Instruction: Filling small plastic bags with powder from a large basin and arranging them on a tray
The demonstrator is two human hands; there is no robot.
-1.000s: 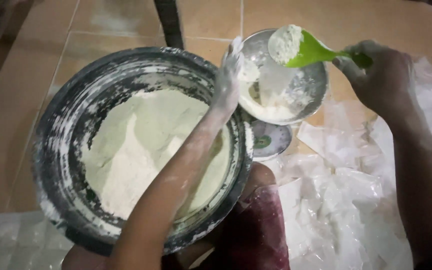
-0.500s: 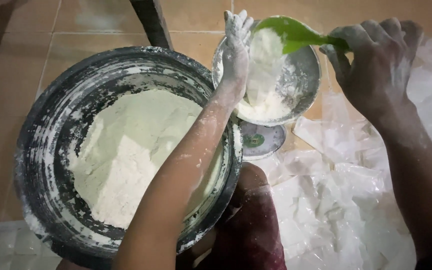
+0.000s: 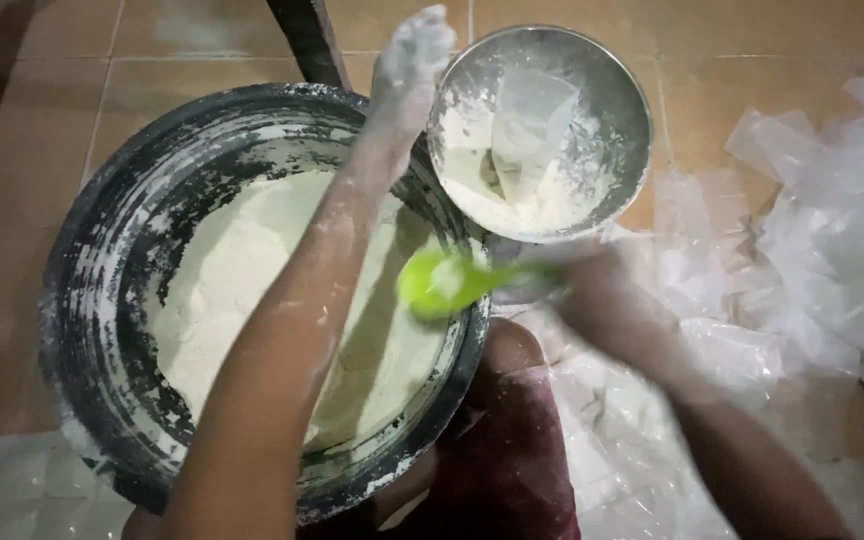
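Swinging down from above the steel bowl, the green scoop now hovers over the black tub's near rim.

Blurred with motion, the right hand (image 3: 602, 300) grips the green scoop (image 3: 442, 283), its handle running rightward into the closed fingers and its head pointing left toward the flour (image 3: 242, 280) in the black tub (image 3: 102, 300). The floured left hand (image 3: 407, 50) pinches the rim of the steel bowl (image 3: 612, 90), just beyond the tub.

My left arm stretches forward, its floury left hand (image 3: 410, 50) raised ahead. My right hand (image 3: 592, 290), blurred, sits nearer me, fingers closed, just right of that forearm.
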